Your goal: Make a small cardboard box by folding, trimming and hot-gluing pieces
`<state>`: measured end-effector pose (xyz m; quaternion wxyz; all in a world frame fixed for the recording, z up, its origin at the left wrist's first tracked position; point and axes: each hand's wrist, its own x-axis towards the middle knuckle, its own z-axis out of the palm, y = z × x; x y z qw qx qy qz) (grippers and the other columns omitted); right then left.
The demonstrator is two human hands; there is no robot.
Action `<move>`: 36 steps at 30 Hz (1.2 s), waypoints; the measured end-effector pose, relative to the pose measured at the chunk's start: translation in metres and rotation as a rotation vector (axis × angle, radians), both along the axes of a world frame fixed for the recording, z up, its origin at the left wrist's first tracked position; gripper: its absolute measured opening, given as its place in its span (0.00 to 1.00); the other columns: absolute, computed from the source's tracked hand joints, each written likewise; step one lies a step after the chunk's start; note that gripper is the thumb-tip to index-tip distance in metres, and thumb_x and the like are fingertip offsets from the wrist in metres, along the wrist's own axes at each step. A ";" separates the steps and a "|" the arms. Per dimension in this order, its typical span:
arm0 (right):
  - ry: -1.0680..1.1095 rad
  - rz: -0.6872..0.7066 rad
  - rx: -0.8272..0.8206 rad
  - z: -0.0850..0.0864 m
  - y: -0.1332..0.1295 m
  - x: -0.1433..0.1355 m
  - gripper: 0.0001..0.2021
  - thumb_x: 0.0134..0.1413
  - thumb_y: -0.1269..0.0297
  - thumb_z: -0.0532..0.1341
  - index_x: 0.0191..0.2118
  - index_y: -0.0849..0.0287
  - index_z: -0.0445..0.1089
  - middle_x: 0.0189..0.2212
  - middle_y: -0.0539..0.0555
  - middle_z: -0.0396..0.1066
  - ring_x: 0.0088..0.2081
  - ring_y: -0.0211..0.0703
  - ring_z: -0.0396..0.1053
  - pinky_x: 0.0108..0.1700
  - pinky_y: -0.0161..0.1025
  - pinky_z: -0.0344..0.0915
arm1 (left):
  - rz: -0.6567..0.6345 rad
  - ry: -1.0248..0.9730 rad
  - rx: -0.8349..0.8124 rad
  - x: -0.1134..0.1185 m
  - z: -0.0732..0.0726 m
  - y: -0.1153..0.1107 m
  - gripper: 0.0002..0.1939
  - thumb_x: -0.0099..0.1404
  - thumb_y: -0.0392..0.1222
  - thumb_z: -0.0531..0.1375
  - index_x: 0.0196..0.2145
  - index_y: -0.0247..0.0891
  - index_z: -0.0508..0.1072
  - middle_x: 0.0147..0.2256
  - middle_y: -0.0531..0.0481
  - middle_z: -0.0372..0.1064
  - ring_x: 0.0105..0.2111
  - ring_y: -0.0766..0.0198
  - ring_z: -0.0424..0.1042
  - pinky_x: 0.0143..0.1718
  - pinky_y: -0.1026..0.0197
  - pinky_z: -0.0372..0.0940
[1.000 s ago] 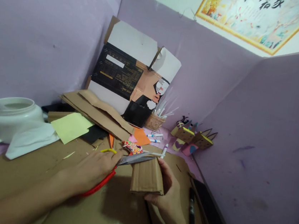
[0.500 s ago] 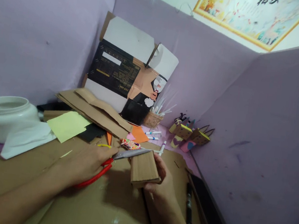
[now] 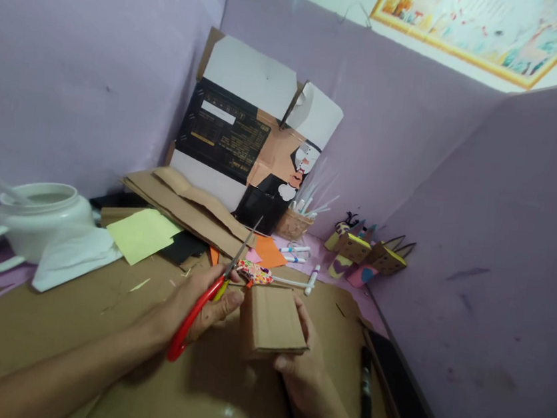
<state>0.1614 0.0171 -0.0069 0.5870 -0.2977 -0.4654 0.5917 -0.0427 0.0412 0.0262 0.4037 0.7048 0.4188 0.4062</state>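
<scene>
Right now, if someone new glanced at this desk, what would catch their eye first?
Probably the red-handled scissors in the left hand, blades pointing up and away, right beside the folded cardboard piece held by the right hand at the centre. Behind them a flattened printed box leans against the purple wall, and a white jug sits at far left.

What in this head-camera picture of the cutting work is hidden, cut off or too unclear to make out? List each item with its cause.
Head view:
- Far side of the folded cardboard piece: faces away, and the right hand wraps it.
- Lower red handle of the scissors: partly covered by the left hand.
- Print on the black box panel: too small to read.
- Framed picture: cut off by the top edge.
- Contents of the white pot: rim hides them.
</scene>
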 end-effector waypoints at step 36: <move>-0.056 -0.199 0.064 0.014 0.000 0.010 0.40 0.16 0.55 0.77 0.47 0.51 0.71 0.46 0.54 0.72 0.48 0.56 0.67 0.44 0.43 0.66 | -0.025 0.737 0.194 -0.009 -0.003 -0.012 0.24 0.65 0.35 0.44 0.59 0.41 0.56 0.46 0.40 0.67 0.47 0.51 0.67 0.46 0.48 0.63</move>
